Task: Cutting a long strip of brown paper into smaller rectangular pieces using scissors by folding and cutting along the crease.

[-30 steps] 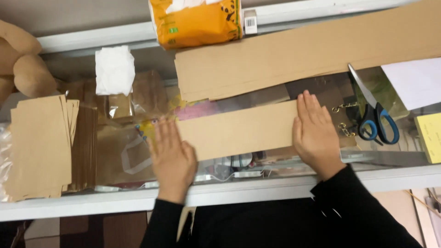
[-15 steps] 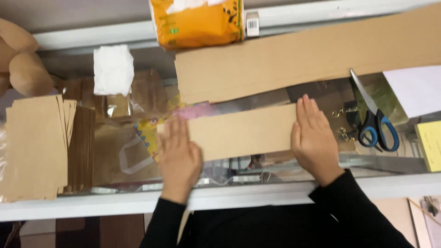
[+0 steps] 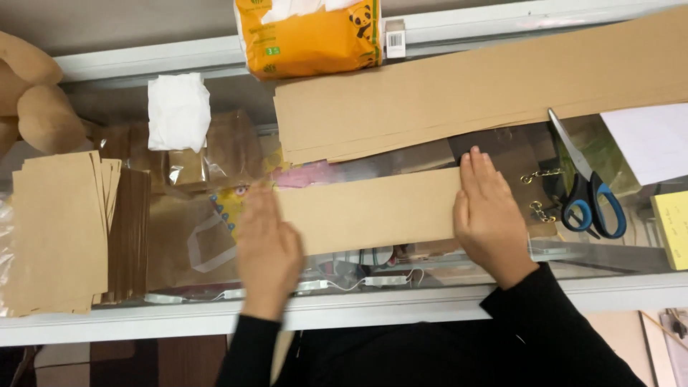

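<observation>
Inspector: The item in hand is the brown cardboard strip [image 3: 369,209], lying flat and lengthwise on the glass counter [image 3: 609,251], just below the long stack of cardboard sheets [image 3: 487,93] and apart from it.

Clerk: And the hands?

Inspector: The right hand [image 3: 491,215] lies palm down on the strip's right end, fingers together and extended, pressing rather than gripping. The left hand [image 3: 266,247] is flat at the strip's left end, fingers open and closed on nothing; it is blurred, so exact contact with the edge cannot be confirmed.

Clerk: Any change on record?

Inspector: Yes. Against the pictures half a second and one second earlier, the left hand has slid along the left end while the right has held its place. The strip has kept its position and angle. Judged from that, the piece is being smoothed or pressed flat, not lifted.

Clerk: Surroundings?

Inspector: Blue-handled scissors [image 3: 588,193] lie just right of the right hand, untouched. An orange tissue pack [image 3: 312,36] sits at the far edge, a crumpled white tissue [image 3: 178,111] to its left. A pile of brown folded cardboard pieces [image 3: 61,229] rests at the left, a plush toy [image 3: 32,93] above it. White paper [image 3: 648,140] and a yellow notepad [image 3: 672,228] occupy the right.
</observation>
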